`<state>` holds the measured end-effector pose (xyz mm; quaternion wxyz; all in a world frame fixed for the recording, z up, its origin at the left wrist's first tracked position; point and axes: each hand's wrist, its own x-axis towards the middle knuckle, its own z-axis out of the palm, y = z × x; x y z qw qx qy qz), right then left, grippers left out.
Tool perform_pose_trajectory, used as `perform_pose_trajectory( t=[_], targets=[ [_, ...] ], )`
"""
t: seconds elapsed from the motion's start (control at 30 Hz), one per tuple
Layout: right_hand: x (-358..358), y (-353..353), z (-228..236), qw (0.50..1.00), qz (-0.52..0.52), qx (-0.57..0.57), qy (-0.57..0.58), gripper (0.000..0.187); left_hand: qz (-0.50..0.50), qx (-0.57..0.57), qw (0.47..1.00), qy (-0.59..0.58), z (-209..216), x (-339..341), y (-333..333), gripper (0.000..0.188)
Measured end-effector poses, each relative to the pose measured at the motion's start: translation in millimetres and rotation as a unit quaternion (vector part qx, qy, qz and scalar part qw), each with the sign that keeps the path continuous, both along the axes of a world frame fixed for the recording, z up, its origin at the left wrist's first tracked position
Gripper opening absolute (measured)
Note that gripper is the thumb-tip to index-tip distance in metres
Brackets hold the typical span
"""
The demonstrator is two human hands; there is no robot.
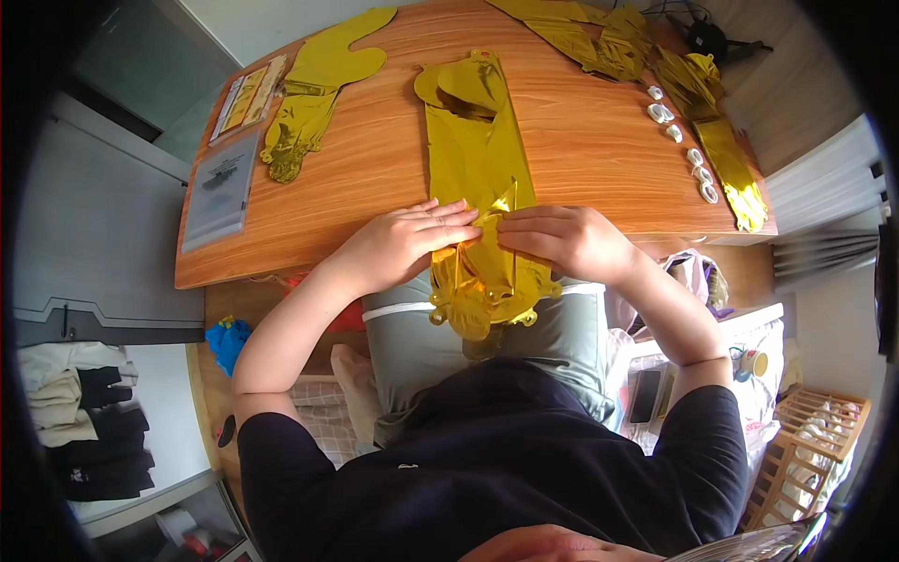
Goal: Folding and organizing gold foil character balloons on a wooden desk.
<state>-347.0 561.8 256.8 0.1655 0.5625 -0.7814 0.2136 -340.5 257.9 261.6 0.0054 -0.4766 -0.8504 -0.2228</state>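
Note:
A deflated gold foil balloon point(475, 155) lies flat and long on the wooden table point(365, 122). Its near end hangs over the front edge above my lap, with creases and small tabs showing. My left hand point(412, 237) rests on the balloon's left side near the edge, fingers stretched out and flat. From the other side my right hand point(565, 239) lies on the foil, its fingers straight and pointing left. Between the fingertips of both hands the foil is wrinkled and shiny. The thumbs are partly hidden.
More flat gold foil balloons lie at the far left point(323, 84), far right point(599, 37) and right edge point(716, 140). Several small white coils point(674, 132) line the right side. A clear plastic sleeve point(221, 192) lies at left. Below, at right, is a phone point(645, 396).

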Motion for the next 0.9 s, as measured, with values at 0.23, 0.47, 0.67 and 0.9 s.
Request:
perform_pose_trajectory(
  t=[0.23,0.47,0.67,0.9],
  targets=[
    [-9.2,-1.1,6.4,0.963,-0.105,-0.021,-0.247,0.03,0.094,0.063,0.97,-0.215,13.2,0.5,-0.5,0.035],
    [-30.6,-17.3,6.8,0.88,-0.163,-0.104,-0.434,0.021,0.194,0.342,0.855,-0.338,-5.4,-7.1,7.8,0.018],
    [-33.8,-28.3,14.4,0.871,-0.172,-0.126,-0.442,0.026,0.284,0.212,0.911,-0.212,-0.8,0.1,7.1,0.049],
    [-46.6,-27.8,7.3,0.861,-0.214,-0.095,-0.451,0.03,0.294,0.155,0.915,-0.229,9.2,-8.0,13.5,0.071]
  ],
)
